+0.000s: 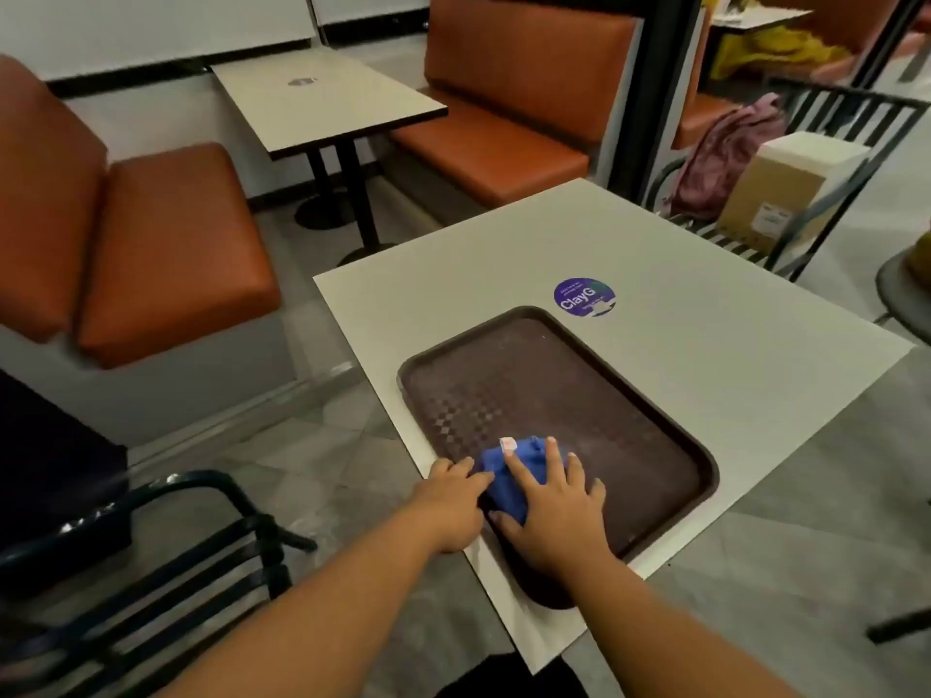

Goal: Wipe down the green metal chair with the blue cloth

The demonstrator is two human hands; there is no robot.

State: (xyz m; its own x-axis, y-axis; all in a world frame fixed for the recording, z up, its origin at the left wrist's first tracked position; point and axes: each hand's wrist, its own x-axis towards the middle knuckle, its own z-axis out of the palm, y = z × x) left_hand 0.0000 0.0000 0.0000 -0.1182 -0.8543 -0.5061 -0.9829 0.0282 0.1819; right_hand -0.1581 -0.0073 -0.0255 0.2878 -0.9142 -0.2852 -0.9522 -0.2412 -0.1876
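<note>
Both hands are down on the blue cloth (509,476), which lies bunched on the brown tray (554,395) near the tray's near-left corner, a small white tag showing at its far edge. The right hand (551,511) lies flat across the cloth with its fingers spread and straight, pressing rather than clutching, so its grip is open. The left hand (453,501) comes in from the tabletop's left edge and touches the cloth's left side with its fingertips; whether those fingers pinch the fabric or only rest against it, I cannot tell. The tray sits on the white tabletop (705,294) toward the near-left edge, its near end jutting slightly past that edge. Just beyond the tray's far end a round purple sticker (584,297) is stuck to the tabletop. The green chair (166,561) stands on the floor off the tabletop's left edge, close to the left forearm, its dark slatted seat and curved armrest in view; the cloth is well apart from it. Off the far-right corner a second slatted chair (831,143) carries a cardboard box (776,193) and a pink backpack (725,153). Orange padded benches (166,254) flank another small table (327,100) farther back.
</note>
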